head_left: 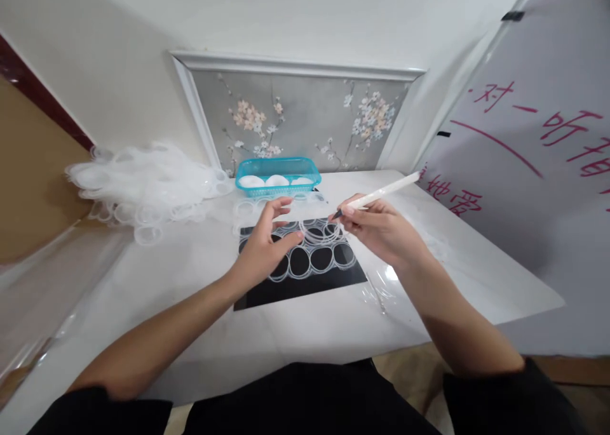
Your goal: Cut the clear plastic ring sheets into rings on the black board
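Gripping a slim white pen-like tool with a dark tip (pixel 381 192) in the right hand (pixel 381 228), right of centre in the frame. Spreading thumb and fingers wide on the left hand (pixel 267 241), near centre, with thumb at or just beside thin clear plastic rings (pixel 321 240); hard to tell whether touching. Between both hands, seen over a black rectangular sheet (pixel 286 294) bearing rows of similar rings. Apparently midway through working the rings with the tool. Likely calling for steady fingers and fine control of the dark tip.
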The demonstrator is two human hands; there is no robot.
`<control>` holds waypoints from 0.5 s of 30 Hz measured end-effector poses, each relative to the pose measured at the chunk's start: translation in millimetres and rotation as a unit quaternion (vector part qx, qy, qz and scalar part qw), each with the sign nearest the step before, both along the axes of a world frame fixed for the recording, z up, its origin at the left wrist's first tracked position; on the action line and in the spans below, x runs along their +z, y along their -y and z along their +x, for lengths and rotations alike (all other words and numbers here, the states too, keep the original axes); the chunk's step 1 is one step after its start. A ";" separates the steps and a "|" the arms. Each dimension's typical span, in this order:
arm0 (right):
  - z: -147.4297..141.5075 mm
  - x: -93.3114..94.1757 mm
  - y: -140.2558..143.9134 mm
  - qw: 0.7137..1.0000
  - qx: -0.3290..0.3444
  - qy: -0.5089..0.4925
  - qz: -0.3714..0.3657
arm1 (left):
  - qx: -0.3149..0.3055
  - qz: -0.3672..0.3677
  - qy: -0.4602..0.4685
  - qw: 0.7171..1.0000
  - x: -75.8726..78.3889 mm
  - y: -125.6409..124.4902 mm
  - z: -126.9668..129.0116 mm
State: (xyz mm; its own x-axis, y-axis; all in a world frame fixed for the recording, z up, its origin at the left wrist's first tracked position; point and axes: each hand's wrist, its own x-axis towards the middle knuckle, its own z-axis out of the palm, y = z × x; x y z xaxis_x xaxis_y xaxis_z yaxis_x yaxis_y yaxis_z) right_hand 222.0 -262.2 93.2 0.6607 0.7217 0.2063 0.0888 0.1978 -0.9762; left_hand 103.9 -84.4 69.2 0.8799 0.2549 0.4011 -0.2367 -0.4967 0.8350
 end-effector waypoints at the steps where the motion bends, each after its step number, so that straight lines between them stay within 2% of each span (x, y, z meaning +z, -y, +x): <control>1: -6.3 5.5 -6.8 0.999 0.030 -0.022 0.014 | -0.018 -0.031 -0.006 0.999 11.8 -4.7 -5.6; 4: -21.7 18.5 -25.2 0.988 0.110 -0.093 0.059 | -0.096 -0.062 -0.025 0.993 39.2 -12.1 -22.7; 7: -34.0 22.4 -37.1 0.966 0.186 -0.154 0.094 | -0.125 -0.037 -0.026 0.991 52.3 -13.7 -35.2; 10: -37.9 24.6 -40.6 0.940 0.234 -0.227 0.103 | -0.086 -0.010 0.014 0.996 54.6 -11.3 -43.4; 13: -28.5 35.9 -41.9 0.928 0.227 -0.275 0.105 | -0.015 -0.026 0.131 0.991 48.6 6.4 -54.6; 14: -22.9 41.8 -43.6 0.932 0.208 -0.274 0.117 | -0.028 -0.046 0.161 0.986 44.7 17.7 -59.3; 15: -16.3 48.1 -46.4 0.937 0.183 -0.267 0.132 | -0.077 -0.072 0.158 0.982 39.8 31.4 -63.7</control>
